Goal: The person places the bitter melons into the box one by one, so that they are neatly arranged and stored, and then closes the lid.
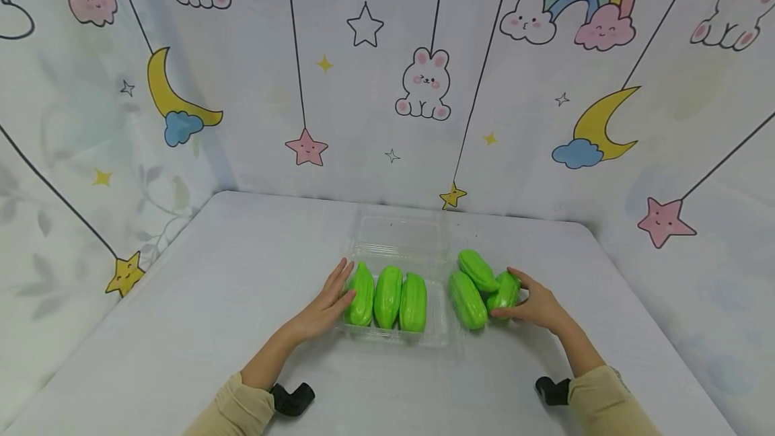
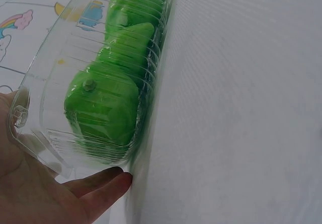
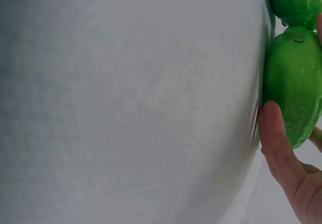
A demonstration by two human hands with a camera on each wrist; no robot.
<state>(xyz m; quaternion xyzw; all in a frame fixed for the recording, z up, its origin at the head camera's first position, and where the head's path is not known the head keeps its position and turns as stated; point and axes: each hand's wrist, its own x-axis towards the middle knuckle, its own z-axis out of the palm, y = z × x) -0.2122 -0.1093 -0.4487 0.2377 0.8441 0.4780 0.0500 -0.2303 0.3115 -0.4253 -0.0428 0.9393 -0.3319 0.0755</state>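
A clear plastic clamshell box (image 1: 439,334) lies open in the middle of the table, its lid (image 1: 402,237) laid back. Three green ridged fruits (image 1: 388,297) lie side by side in it. My left hand (image 1: 329,303) rests with straight fingers against the box's left side; the left wrist view shows the palm (image 2: 40,194) touching the box wall (image 2: 45,78), with a fruit (image 2: 103,108) behind it. To the right of the box sit three more green fruits (image 1: 467,299). My right hand (image 1: 528,303) grips the rightmost one (image 1: 504,293). In the right wrist view a finger (image 3: 275,143) lies along that fruit (image 3: 292,88).
The white table (image 1: 212,301) is walled on three sides by a cartoon-print backdrop (image 1: 424,86) with rainbows, moons and stars. Black camera mounts (image 1: 292,397) sit at both wrists. Bare tabletop extends left of the box and toward the front edge.
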